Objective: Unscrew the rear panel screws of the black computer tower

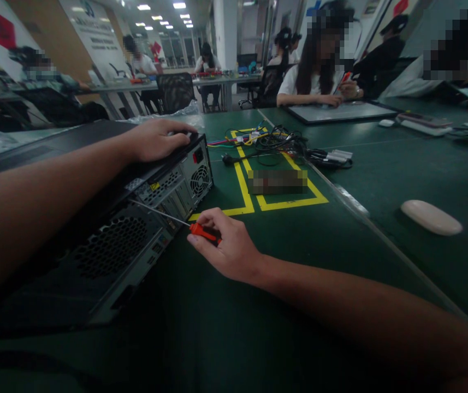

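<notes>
A black computer case (94,311) lies on its side at the left, its rear panel with vents, fan grille and red switch turned toward the right. My left hand (158,140) rests flat on the top of the case near its far rear corner, fingers stretched out. In my right hand (229,245) is a screwdriver (204,232) with an orange and black handle. Its long thin shaft points left, and the tip meets the rear panel near the upper edge. Whether a screw sits under the tip is too small to tell.
Bundled black and coloured cables (280,141) lie beyond the case, by yellow tape (248,194) marking the green table (319,327). A pale mouse (431,217) is at the right. Across the table a person (315,76) works over a flat panel (342,112). Plastic wrap (176,113) lies behind the case.
</notes>
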Tool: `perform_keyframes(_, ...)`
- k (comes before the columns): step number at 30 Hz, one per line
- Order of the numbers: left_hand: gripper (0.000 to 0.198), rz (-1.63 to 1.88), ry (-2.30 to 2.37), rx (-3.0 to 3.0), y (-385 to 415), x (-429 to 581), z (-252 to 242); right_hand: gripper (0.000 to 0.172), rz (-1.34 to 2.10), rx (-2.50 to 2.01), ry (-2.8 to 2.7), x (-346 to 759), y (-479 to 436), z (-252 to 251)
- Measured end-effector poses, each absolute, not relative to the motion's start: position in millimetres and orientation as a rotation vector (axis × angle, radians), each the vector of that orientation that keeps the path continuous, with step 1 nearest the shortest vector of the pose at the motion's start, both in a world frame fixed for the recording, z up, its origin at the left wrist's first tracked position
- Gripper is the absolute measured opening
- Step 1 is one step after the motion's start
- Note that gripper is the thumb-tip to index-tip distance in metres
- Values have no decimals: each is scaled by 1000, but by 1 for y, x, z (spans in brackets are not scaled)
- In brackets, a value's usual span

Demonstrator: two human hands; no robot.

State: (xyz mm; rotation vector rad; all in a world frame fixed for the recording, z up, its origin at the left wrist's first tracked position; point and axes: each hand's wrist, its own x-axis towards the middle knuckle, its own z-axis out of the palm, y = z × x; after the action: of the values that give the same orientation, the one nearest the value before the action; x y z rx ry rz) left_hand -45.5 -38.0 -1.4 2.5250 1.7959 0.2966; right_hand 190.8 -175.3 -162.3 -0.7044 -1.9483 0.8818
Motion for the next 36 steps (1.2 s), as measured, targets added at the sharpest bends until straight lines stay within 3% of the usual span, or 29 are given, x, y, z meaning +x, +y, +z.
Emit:
perform_keyframes(33,85,290,1770,2548,-38,-44,-2,24,870,-659,-1943,191,-175,-162)
perform_keyframes(36,82,273,1763,2544,-37,-45,-1,34,921,-712,-1939,191,-176,-163)
